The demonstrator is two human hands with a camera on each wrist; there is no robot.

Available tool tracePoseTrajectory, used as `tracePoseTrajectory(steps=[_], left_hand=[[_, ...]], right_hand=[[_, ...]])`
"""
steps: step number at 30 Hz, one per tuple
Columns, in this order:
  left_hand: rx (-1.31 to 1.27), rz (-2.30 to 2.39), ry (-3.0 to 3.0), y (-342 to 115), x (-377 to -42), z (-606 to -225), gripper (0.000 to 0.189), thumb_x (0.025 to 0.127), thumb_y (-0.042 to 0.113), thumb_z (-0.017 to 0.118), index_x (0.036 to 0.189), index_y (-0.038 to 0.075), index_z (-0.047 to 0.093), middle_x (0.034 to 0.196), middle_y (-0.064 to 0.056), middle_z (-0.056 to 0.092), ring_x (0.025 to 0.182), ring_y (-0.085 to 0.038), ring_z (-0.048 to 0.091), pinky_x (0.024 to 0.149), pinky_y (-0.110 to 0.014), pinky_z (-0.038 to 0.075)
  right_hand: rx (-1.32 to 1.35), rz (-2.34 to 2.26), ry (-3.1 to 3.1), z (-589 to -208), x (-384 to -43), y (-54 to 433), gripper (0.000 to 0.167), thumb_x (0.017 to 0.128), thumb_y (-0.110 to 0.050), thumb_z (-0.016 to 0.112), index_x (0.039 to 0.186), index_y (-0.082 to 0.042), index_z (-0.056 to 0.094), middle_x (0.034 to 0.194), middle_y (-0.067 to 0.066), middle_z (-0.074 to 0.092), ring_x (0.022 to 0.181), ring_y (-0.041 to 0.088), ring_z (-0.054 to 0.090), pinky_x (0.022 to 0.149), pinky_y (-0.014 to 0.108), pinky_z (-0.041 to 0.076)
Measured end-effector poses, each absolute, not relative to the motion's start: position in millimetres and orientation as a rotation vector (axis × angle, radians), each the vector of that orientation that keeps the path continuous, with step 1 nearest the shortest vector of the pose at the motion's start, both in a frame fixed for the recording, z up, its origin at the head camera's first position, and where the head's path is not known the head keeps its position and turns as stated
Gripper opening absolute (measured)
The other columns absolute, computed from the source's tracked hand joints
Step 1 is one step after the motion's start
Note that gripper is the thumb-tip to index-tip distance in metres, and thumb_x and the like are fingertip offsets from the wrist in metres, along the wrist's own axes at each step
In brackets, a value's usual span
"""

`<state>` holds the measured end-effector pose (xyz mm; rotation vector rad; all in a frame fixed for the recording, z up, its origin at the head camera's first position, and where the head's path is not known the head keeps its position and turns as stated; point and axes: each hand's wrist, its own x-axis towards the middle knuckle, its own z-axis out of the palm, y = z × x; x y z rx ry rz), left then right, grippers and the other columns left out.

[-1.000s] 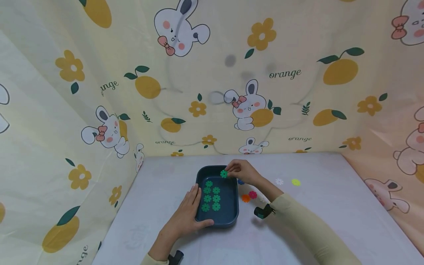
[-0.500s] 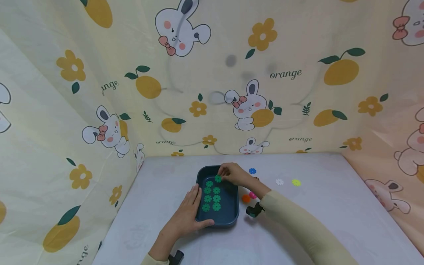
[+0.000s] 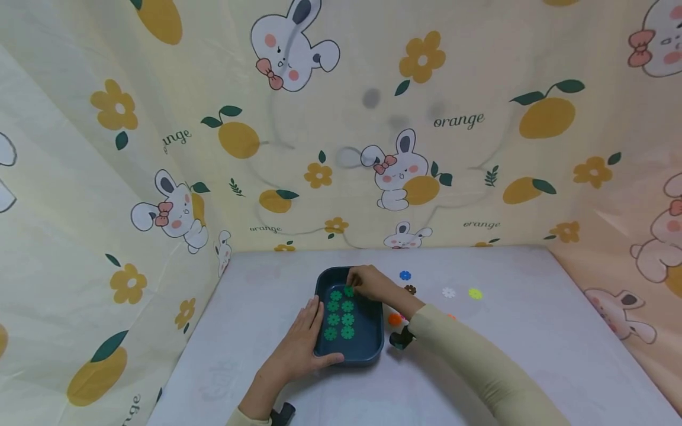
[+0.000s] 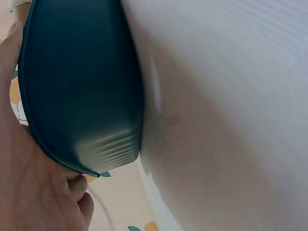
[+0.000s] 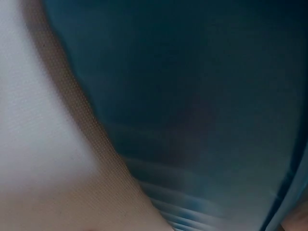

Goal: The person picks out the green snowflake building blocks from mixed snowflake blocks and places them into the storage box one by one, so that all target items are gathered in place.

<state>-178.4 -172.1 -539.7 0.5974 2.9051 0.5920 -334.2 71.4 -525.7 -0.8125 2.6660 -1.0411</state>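
Observation:
A dark blue-green rectangular tray (image 3: 367, 340) sits on the table. Inside it, several green flower-shaped pieces (image 3: 333, 319) lie in two columns on the left half. My left hand (image 3: 301, 342) rests along the tray's left side and near corner, fingers straight and thumb spread at the front rim. The left wrist view has this hand beside the tray's ribbed outer wall (image 4: 86, 77). Over the tray's far end, my right hand (image 3: 373, 285) pinches another green flower piece (image 3: 348, 291) at the top of the right column. The tray wall (image 5: 192, 96) fills most of the right wrist view.
Right of the tray lie loose flower pieces: blue (image 3: 405, 276), brown (image 3: 409, 289), white (image 3: 449, 293), yellow (image 3: 475, 294) and orange (image 3: 394, 319). The right forearm partly covers others. A patterned cloth (image 3: 319, 130) hangs behind the white table (image 3: 256, 296).
My right hand has moved left and down into the tray with the green flower piece, bringing it to the right column's top. Blue and brown pieces became uncovered. The left hand stays put.

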Motion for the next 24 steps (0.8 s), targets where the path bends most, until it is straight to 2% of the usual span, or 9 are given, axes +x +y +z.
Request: tracePoseTrajectory(steps=[12,24], left_hand=[[0.604,0.601,2.903,-171.4,-177.4,-538.0,0.124,0.09,0.077,0.069,0.173,0.006,0.01,0.182,-0.009,-0.002,0.168,-0.027,0.0,0.135,-0.052,0.014],[0.593,0.581,2.909,-172.0,-179.3,-540.5,0.125,0.09,0.078,0.068,0.173,0.007,0.009,0.182,-0.008,-0.004,0.168,-0.027,0.0,0.135,-0.051,0.014]], right_hand=[[-0.792,-0.875,2.767,-526.7,-325.4,66.5,0.011,0.098,-0.001,0.075,0.107,-0.007,0.076,0.095,0.003,0.074,0.079,0.015,0.064,0.071,0.031,0.061],[-0.755,-0.827,2.763,-527.1,-324.3,65.4,0.013,0.102,-0.004,0.071,0.115,-0.006,0.075,0.103,0.006,0.075,0.084,0.015,0.067,0.074,0.03,0.063]])
